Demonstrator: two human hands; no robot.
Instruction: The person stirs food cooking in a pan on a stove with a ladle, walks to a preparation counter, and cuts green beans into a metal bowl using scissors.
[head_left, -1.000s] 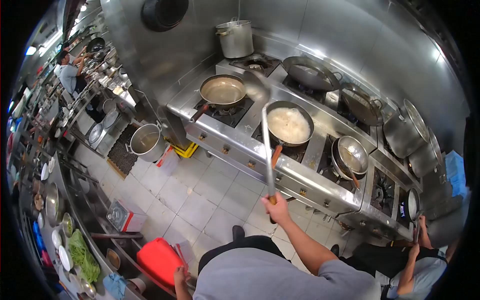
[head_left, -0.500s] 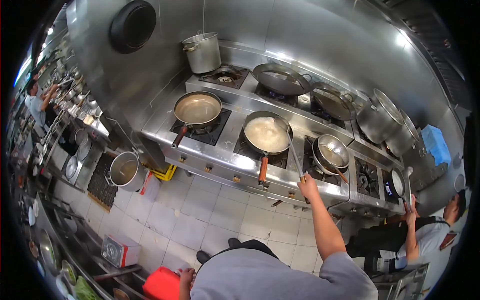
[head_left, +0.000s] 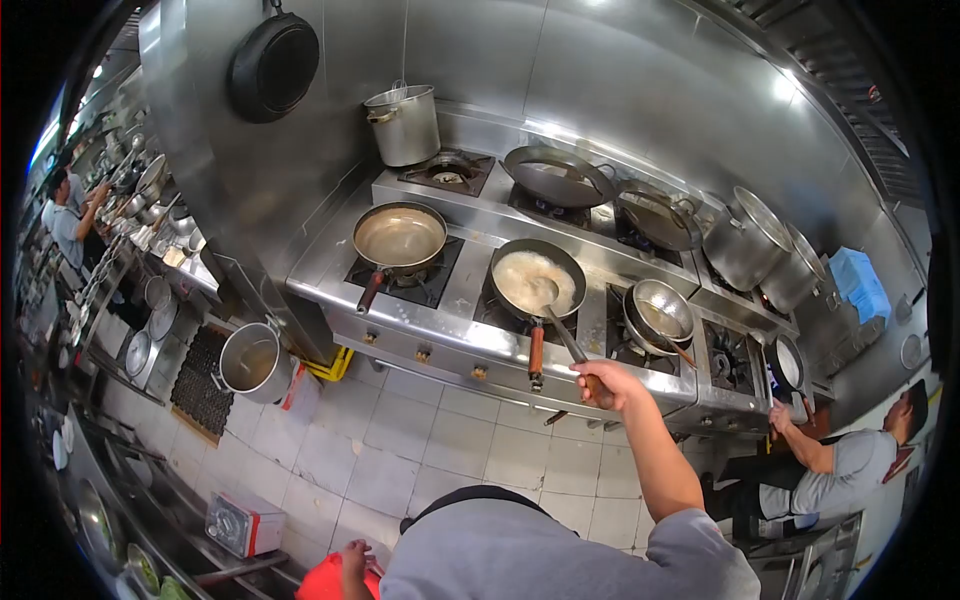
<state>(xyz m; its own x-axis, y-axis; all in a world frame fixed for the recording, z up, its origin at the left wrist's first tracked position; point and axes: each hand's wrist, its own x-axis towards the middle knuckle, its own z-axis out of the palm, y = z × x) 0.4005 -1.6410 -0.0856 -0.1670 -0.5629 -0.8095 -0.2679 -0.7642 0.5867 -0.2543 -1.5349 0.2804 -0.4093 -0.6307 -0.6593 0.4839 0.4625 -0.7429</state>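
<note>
From where I stand, the steel stove (head_left: 420, 333) is the biggest thing here, with a red container (head_left: 322, 580) low behind the person, partly out of sight. On a front burner sits the dark pan (head_left: 570, 262), its wooden handle (head_left: 537, 352) pointing outward, with pale, frothy liquid (head_left: 518, 277) inside. The ladle (head_left: 567, 334) slants over the rim, its bowl in the froth. It looks stiff and long, so I'd expect a full bowl to feel front-heavy and slop easily; the brown far end is the place to hold. There the right grip (head_left: 612, 385) is wrapped firmly; the left grip (head_left: 355, 560) hangs by the container, whether holding anything I cannot tell.
</note>
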